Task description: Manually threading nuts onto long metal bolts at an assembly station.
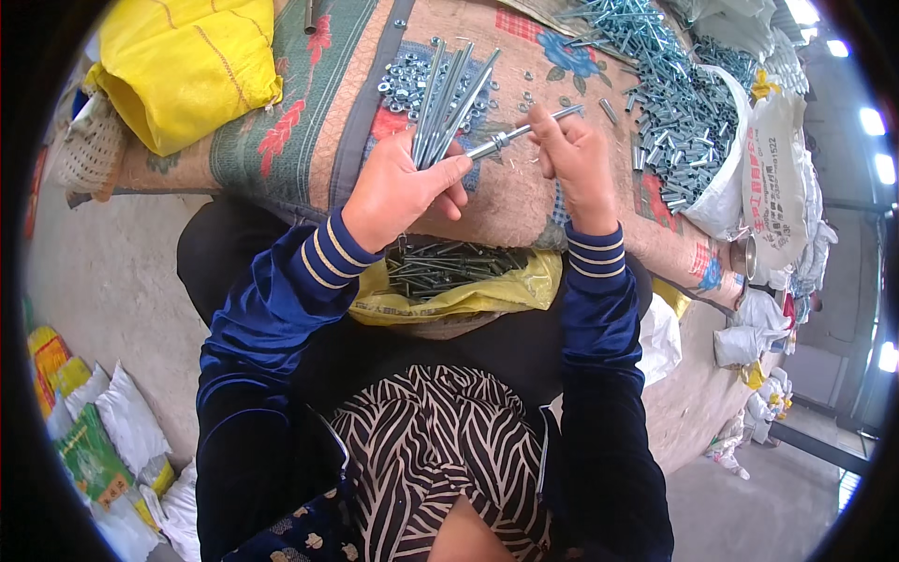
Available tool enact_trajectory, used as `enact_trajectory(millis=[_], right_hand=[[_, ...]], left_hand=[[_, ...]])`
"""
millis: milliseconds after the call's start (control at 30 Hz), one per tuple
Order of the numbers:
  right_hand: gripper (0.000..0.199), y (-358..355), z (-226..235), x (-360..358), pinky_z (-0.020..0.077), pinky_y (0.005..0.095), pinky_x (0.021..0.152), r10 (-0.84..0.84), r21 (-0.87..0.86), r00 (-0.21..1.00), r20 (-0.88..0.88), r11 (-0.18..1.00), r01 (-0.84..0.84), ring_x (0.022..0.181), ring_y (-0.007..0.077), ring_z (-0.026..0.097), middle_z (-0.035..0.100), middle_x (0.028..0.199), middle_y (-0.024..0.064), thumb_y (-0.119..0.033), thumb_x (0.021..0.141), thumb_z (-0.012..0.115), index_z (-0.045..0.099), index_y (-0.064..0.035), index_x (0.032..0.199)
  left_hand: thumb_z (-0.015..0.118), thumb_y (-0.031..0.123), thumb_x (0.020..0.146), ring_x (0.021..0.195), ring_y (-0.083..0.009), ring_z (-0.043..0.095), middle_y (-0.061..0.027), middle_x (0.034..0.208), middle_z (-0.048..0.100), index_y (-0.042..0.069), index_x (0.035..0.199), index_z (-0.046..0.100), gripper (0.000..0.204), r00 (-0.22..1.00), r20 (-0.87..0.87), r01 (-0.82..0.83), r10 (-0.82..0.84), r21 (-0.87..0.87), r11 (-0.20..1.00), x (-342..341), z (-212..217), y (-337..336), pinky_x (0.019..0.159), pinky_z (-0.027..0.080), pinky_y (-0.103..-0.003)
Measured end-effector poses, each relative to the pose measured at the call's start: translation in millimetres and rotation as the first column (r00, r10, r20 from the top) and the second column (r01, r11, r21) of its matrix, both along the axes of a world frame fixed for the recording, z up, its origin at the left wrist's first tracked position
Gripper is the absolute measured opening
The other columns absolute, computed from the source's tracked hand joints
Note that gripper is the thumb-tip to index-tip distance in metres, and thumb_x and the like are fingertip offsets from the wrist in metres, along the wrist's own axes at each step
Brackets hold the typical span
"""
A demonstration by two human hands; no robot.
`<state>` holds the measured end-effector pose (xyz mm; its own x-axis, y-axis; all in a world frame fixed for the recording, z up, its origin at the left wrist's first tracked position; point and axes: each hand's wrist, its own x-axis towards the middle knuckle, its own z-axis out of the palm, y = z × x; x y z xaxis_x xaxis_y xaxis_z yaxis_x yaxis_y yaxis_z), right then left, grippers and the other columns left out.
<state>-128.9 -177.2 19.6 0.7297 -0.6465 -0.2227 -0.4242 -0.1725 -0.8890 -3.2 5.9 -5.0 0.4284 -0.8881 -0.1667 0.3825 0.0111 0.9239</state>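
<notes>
My left hand point(403, 183) is closed around a bundle of long, thin metal bolts point(448, 103) that fan upward out of the fist. Its thumb and fingers also steady the near end of one bolt with a sleeve point(501, 140), which slants up to the right. On that same bolt, the curled fingers of my right hand point(578, 164) close near the far end; their exact contact is partly hidden. Just beyond the bundle, a pile of shiny nuts point(405, 84) lies on the cloth-covered table point(337, 122).
A heap of metal sleeves point(688, 126) spills from a white sack at the right, with more bolts point(618, 33) behind it. In my lap area sits a yellow bag point(506, 290) of dark rods point(440, 267). A yellow sack point(187, 70) rests at far left; bags point(131, 421) lie on the floor.
</notes>
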Motion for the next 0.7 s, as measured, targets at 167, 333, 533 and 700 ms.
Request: enact_trajectory(millis=[167, 333, 533, 700], right_hand=[[0.041, 14.6, -6.9, 7.6, 0.0437, 0.0204, 0.062, 0.035, 0.021, 0.918, 0.395, 0.999, -0.047, 0.070, 0.0054, 0.056, 0.062, 0.075, 0.0021, -0.030, 0.087, 0.066, 0.062, 0.0050, 0.107], [0.034, 11.2, -3.7, 3.5, 0.0438, 0.0199, 0.068, 0.000, 0.032, 1.000, 0.006, 0.999, 0.000, 0.075, 0.0066, 0.058, 0.067, 0.085, 0.0038, -0.022, 0.089, 0.064, 0.059, 0.0011, 0.113], [0.027, 28.6, -9.4, 3.8, 0.0423, 0.0217, 0.058, 0.114, 0.037, 0.977, 0.182, 0.992, -0.123, 0.064, 0.0058, 0.051, 0.060, 0.072, -0.0017, -0.024, 0.082, 0.070, 0.065, 0.0016, 0.091], [0.023, -16.8, 20.5, -17.6, 0.0478, 0.0283, 0.065, 0.409, -0.282, 0.909, -0.077, 0.866, -0.413, 0.071, 0.0152, 0.060, 0.064, 0.078, 0.0108, -0.020, 0.080, 0.067, 0.067, -0.0015, 0.095]], left_hand=[[0.064, 0.014, 0.087, 0.054, -0.0132, 0.062, -0.0077, 0.068, 0.062, 0.000, 0.102, 0.056, 0.022, 1.000, 0.001, -0.011, 0.011, 0.021, 1.000, 0.5, 1.4, -0.2, 0.044, 0.041, -0.019], [0.063, 0.013, 0.087, 0.052, -0.0127, 0.060, -0.0069, 0.067, 0.061, -0.001, 0.101, 0.056, 0.020, 1.000, -0.018, 0.003, -0.002, 0.049, 0.999, 2.5, 5.2, -1.6, 0.043, 0.040, -0.019], [0.061, 0.015, 0.089, 0.053, -0.0090, 0.056, -0.0003, 0.066, 0.059, 0.002, 0.093, 0.060, 0.014, 0.920, 0.391, -0.059, -0.010, 0.165, 0.985, -6.2, -0.8, 2.6, 0.045, 0.041, -0.022], [0.056, 0.027, 0.093, 0.042, -0.0033, 0.039, 0.0036, 0.056, 0.048, 0.002, 0.101, 0.059, 0.026, 0.984, 0.177, 0.008, -0.037, 0.160, 0.987, 14.4, -7.6, 7.4, 0.037, 0.029, -0.020]])
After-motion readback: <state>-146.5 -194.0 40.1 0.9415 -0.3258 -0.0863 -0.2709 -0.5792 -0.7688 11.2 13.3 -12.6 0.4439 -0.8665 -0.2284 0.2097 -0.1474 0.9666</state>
